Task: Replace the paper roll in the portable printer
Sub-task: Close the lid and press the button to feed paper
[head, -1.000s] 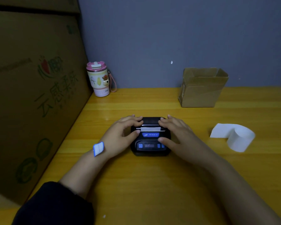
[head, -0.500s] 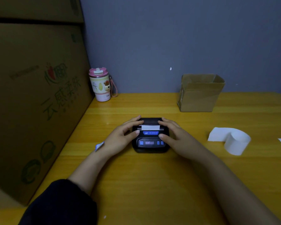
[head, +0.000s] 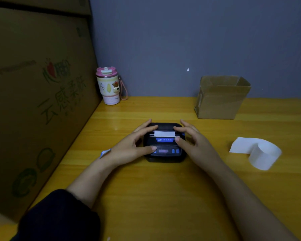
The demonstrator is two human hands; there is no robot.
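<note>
A small black portable printer [head: 164,154] with a blue front panel sits on the yellow wooden table [head: 155,197]. A short white paper strip [head: 164,133] sticks out of its slot, and the lid looks closed. My left hand [head: 128,146] grips the printer's left side, fingers on the lid and thumb on the front panel. My right hand [head: 196,145] holds the right side, fingertips on the lid and thumb by the blue label. A loose white paper roll [head: 262,155], partly unwound, lies on the table to the right, apart from both hands.
A small open cardboard box [head: 219,100] stands at the back right against the grey wall. A pink-lidded tumbler [head: 108,86] is in the back left corner. A large printed carton [head: 33,101] walls off the left side. A blue-edged sticker [head: 104,152] is on my left wrist.
My fingers have slid outward off the middle of the lid, uncovering the paper strip at the slot. My left thumb has moved down onto the front panel. The printer has stayed put.
</note>
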